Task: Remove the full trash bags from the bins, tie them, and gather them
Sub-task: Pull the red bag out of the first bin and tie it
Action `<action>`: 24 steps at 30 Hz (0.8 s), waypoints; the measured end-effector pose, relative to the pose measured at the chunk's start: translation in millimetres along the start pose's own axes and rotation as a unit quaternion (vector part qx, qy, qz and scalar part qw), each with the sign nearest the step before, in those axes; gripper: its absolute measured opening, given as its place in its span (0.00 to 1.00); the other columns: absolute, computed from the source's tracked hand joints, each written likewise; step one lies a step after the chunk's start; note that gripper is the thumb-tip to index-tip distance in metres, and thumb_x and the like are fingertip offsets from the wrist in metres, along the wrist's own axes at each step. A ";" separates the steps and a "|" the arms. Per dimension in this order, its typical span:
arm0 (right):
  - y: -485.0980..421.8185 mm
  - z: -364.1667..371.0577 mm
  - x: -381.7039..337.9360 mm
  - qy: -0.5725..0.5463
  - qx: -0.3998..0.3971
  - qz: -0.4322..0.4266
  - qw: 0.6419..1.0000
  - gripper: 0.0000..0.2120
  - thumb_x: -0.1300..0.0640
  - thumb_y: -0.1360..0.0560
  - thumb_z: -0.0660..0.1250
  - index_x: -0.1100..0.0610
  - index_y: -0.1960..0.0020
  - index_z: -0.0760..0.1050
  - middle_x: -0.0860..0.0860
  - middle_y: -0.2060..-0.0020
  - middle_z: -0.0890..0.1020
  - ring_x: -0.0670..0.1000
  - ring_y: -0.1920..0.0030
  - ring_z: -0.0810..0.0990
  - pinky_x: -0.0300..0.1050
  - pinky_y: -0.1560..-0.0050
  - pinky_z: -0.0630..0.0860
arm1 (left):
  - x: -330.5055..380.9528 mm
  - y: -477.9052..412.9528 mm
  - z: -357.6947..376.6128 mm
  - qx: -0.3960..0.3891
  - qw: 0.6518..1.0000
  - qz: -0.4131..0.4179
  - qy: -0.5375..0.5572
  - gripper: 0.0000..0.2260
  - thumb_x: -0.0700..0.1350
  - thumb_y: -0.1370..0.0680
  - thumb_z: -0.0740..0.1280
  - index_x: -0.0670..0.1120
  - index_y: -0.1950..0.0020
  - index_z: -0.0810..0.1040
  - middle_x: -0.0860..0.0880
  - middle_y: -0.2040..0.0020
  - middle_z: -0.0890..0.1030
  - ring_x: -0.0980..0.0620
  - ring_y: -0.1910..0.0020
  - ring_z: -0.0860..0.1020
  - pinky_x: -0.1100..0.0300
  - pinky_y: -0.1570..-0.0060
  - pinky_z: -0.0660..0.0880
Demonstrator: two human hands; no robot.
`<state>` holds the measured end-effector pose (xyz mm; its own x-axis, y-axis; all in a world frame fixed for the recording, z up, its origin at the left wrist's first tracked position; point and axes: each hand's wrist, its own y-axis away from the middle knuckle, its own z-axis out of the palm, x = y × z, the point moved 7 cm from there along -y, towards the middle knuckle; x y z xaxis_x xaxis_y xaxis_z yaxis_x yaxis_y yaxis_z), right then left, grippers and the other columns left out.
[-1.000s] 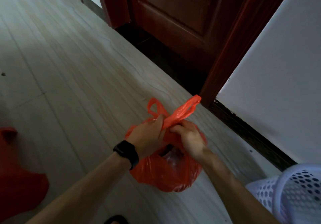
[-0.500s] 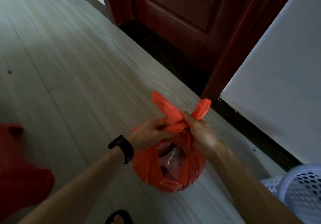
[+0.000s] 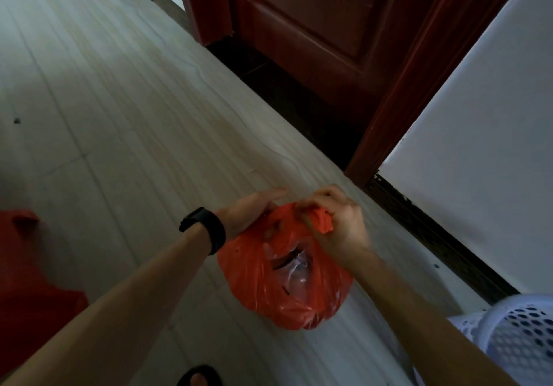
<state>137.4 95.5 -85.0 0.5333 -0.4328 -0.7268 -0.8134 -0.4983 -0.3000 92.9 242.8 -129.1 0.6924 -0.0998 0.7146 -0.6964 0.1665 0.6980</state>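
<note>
The right hand [image 3: 338,227] pinches a bunched handle of the orange-red bag [image 3: 254,269], fingers curled tight round the plastic. The left hand [image 3: 248,213], a black watch [image 3: 206,230] on its wrist, lies against the bag's top, and I cannot tell whether it grips the other handle. The bag sits on the pale floor [image 3: 119,116], its mouth gaping over clear plastic inside. I judge it out of the white mesh bin [image 3: 520,337] at lower right but not yet knotted; tying and gathering remain. A red shape [image 3: 33,281], possibly another bag, lies well apart at left.
</note>
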 end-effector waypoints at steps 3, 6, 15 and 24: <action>4.1 -0.8 5.6 -0.002 0.035 0.027 0.999 0.06 0.59 0.29 0.77 0.53 0.53 0.84 0.48 0.54 0.79 0.41 0.54 0.79 0.30 0.48 0.72 | -8.0 -7.8 -15.4 0.042 0.998 -0.018 -0.043 0.33 0.69 0.23 0.54 0.46 0.66 0.85 0.47 0.64 0.84 0.48 0.63 0.82 0.51 0.49 0.78; 6.3 -4.1 4.0 -0.005 0.057 0.027 0.998 0.06 0.59 0.29 0.77 0.54 0.53 0.84 0.49 0.54 0.80 0.44 0.54 0.80 0.33 0.48 0.74 | -8.4 -8.2 -17.6 0.069 0.996 -0.015 -0.045 0.27 0.65 0.21 0.56 0.47 0.51 0.86 0.45 0.50 0.86 0.45 0.48 0.83 0.47 0.38 0.76; 13.3 9.8 -5.6 -0.033 0.073 0.062 0.995 0.08 0.56 0.29 0.77 0.51 0.50 0.85 0.45 0.52 0.81 0.40 0.51 0.80 0.32 0.47 0.74 | 5.1 -7.4 1.0 0.174 0.972 0.136 0.077 0.13 0.55 0.20 0.64 0.51 0.57 0.84 0.54 0.64 0.83 0.53 0.63 0.80 0.60 0.63 0.75; 19.8 12.6 -16.3 -0.050 0.079 0.083 0.992 0.05 0.53 0.27 0.75 0.49 0.51 0.86 0.41 0.54 0.80 0.39 0.53 0.81 0.31 0.49 0.73 | -20.1 -1.7 13.9 0.174 0.927 0.030 0.331 0.09 0.46 0.23 0.69 0.43 0.60 0.80 0.45 0.71 0.79 0.51 0.76 0.77 0.62 0.75 0.74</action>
<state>109.7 102.2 -86.9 0.3696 -0.4187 -0.8295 -0.9186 -0.2994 -0.2581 77.5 230.8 -144.1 0.5346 0.5418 0.6486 -0.6767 -0.1852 0.7126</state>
